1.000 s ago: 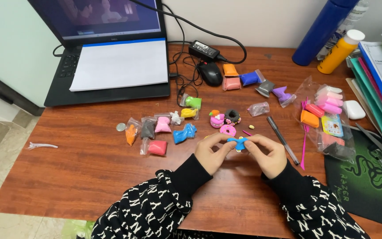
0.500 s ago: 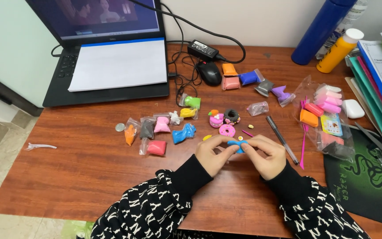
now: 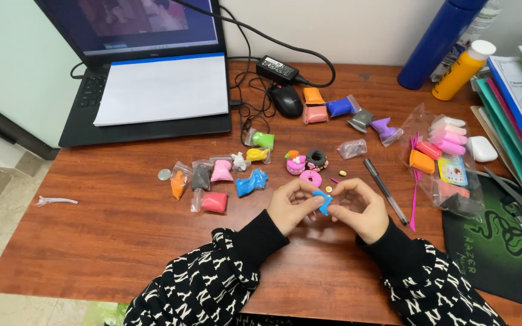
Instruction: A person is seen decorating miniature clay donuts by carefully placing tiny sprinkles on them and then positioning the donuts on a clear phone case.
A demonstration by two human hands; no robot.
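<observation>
blue clay piece (image 3: pixel 322 201) pinched between both hands, above wooden desk (image 3: pixel 122 235) near front edge. left hand (image 3: pixel 289 207) fingers closed on its left side; right hand (image 3: pixel 360 208) fingertips gripping its right end. pink clay ring (image 3: pixel 310 178) just behind. black pen (image 3: pixel 385 191) right of hands. laptop (image 3: pixel 152 90) at back left corner.

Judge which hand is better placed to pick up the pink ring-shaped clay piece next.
Probably the left hand: the pink ring lies just beyond its fingertips, while the right hand sits farther away. Both pinch the blue clay.
</observation>
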